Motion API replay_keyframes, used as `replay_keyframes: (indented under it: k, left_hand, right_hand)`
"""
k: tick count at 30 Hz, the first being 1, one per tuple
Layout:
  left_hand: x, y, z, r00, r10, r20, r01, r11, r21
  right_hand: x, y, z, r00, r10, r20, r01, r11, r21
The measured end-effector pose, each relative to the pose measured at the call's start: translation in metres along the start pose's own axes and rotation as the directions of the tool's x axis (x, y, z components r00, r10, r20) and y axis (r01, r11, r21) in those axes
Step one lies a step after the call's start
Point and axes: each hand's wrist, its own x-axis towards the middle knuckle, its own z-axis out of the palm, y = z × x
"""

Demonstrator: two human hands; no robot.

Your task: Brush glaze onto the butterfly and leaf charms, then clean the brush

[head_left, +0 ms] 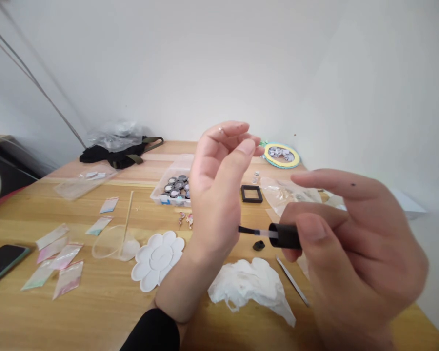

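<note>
My left hand (217, 187) is raised over the wooden table (95, 312), palm toward me, fingers curled loosely with the tips close together; nothing shows between them. My right hand (354, 243) pinches the black cap of a small brush applicator (278, 235) between thumb and fingers. Its thin brush tip points left and nearly touches the heel of my left hand. Under the hands lie a crumpled white tissue (250, 287), a small black piece (258, 245) and thin metal tweezers (292, 281).
A white flower-shaped palette (157, 261), a clear cup with a wooden stick (113, 243), several iridescent foil packets (64, 265), a phone (2, 263), a clear box of round jars (175, 187), a small black frame (251, 194), plastic bags (289, 192) and a black strap bag (113, 153).
</note>
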Motion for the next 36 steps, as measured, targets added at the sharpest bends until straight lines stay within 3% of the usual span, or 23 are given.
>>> replay_keyframes:
  k: [7, 14, 20, 30, 36]
  left_hand:
    - [-0.002, -0.001, 0.001, 0.999, 0.033, -0.011, -0.033, 0.999, 0.001]
    - [-0.005, 0.000, 0.002, 0.997, 0.067, -0.025, -0.066, 0.998, 0.021]
    - [-0.006, 0.000, 0.001, 0.998, 0.062, -0.007, -0.061, 0.997, 0.049]
    - [-0.005, 0.003, 0.001, 1.000, 0.028, 0.000, -0.028, 0.999, 0.028]
    - [-0.005, 0.003, 0.001, 1.000, 0.008, 0.006, -0.008, 0.999, 0.034]
  right_hand:
    - [-0.002, 0.005, -0.003, 0.997, 0.047, 0.054, -0.053, 0.991, 0.120]
    - [-0.001, 0.008, -0.004, 0.999, -0.004, 0.040, 0.000, 0.995, 0.098]
    - [0.004, 0.001, 0.001, 0.999, 0.033, 0.013, -0.034, 0.997, 0.070]
    - [0.007, 0.002, -0.001, 0.991, -0.124, -0.052, 0.121, 0.991, -0.063]
    - [0.003, -0.003, -0.003, 0.999, -0.035, 0.039, 0.035, 0.999, -0.009]
